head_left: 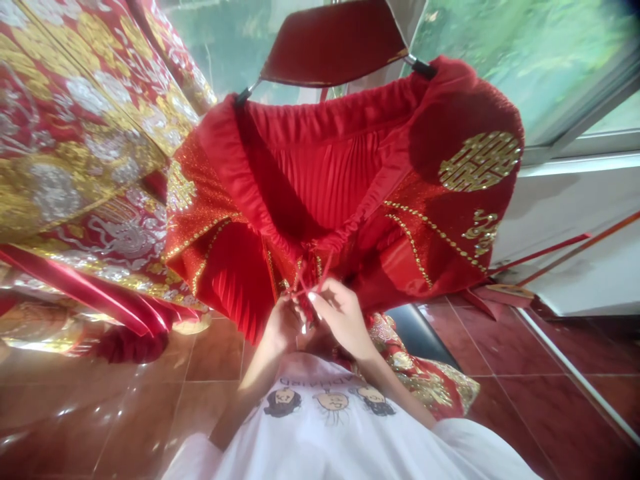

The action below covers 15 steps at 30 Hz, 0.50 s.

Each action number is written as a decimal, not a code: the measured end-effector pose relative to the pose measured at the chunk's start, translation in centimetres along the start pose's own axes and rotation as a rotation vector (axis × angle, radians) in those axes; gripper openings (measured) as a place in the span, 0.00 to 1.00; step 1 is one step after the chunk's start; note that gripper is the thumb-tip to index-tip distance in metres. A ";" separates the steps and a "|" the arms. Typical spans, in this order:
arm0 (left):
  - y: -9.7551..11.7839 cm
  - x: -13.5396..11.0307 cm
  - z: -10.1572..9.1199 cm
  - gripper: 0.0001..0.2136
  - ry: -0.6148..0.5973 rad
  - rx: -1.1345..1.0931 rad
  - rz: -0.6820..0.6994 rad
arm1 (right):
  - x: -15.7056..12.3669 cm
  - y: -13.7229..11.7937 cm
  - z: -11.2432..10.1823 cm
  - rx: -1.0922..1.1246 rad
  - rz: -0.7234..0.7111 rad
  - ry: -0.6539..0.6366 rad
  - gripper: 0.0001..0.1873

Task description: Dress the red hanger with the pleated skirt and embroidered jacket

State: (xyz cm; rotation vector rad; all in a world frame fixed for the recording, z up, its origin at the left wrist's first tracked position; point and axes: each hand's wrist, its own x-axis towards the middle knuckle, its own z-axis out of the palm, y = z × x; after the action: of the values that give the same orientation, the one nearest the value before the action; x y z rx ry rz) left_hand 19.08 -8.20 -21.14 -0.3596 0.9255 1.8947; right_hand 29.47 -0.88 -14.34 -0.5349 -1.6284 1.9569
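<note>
A red pleated skirt [320, 127] with an elastic waistband and gold beadwork hangs by clips from a hanger [335, 47]. At the front of its waist, two thin red drawstrings [324, 270] cross each other. My left hand [285, 323] has its fingers closed around a red string near the crossing. Beside it, my right hand [340, 310] pinches the other string between thumb and fingers. Both hands are close together, just below the waistband. The exact form of the loop or knot between the fingers is too small to make out.
Richly embroidered red and gold garments [85, 133] hang at the left. An embroidered cloth [425, 380] lies low at the right by a black seat [425, 337]. Windows [500, 60] stand behind, above a white wall [575, 233]. The floor is red-brown tile [540, 413].
</note>
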 end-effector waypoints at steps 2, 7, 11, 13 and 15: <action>-0.7 0.7 -0.9 0.07 0.086 -0.004 -0.035 | 0.0 -0.2 -0.1 -0.023 -0.008 0.015 0.13; -1.9 1.0 -2.5 0.07 0.293 0.048 0.060 | 0.1 -0.5 -0.5 -0.079 -0.058 0.037 0.13; -1.3 -1.1 -1.7 0.04 0.183 0.119 0.132 | 0.2 -0.2 -0.4 -0.080 -0.053 0.031 0.14; -0.5 -2.4 -0.5 0.08 0.044 0.197 0.198 | 0.1 0.0 -0.2 -0.088 -0.052 0.034 0.13; 0.3 -3.6 1.0 0.11 -0.132 0.358 0.385 | -0.2 0.2 0.0 -0.110 -0.059 0.047 0.13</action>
State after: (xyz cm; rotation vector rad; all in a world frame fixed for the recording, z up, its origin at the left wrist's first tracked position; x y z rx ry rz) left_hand 20.70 -9.83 -18.21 0.1691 1.2842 2.0112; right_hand 29.62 -1.03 -14.52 -0.5640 -1.7102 1.8077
